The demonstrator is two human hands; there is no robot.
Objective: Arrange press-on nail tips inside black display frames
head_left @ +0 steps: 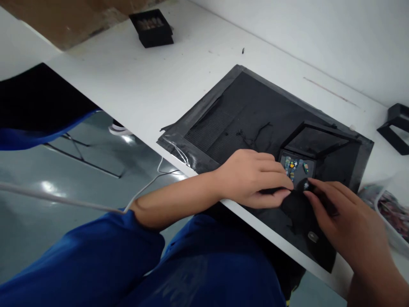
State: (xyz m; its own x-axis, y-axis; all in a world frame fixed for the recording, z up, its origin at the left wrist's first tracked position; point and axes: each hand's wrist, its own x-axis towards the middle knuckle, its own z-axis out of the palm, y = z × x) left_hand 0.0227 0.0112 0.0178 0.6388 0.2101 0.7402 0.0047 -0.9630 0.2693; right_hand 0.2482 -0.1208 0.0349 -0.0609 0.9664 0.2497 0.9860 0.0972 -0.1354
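A small black box (303,167) lies on the dark mat, its windowed lid (313,141) raised. Inside are several small, shiny pieces (292,165), blue-green and gold, that look like decorated false nails. My left hand (252,179) reaches over the box's near left corner with thumb and fingertips closed together; whatever they pinch is hidden. Thumb and forefinger of my right hand (348,215) grip a small dark piece with a sparkling spot (306,185), just in front of the box. Closer to the table edge rests a small greyish piece (312,237), apart from both hands.
The black mat (255,100) is taped to a white table (191,72). Another black box (151,27) stands at the far left. To the right are a clear bag or tub of small items (394,209) and a black stand (399,128). A white cable (143,189) hangs by my left sleeve.
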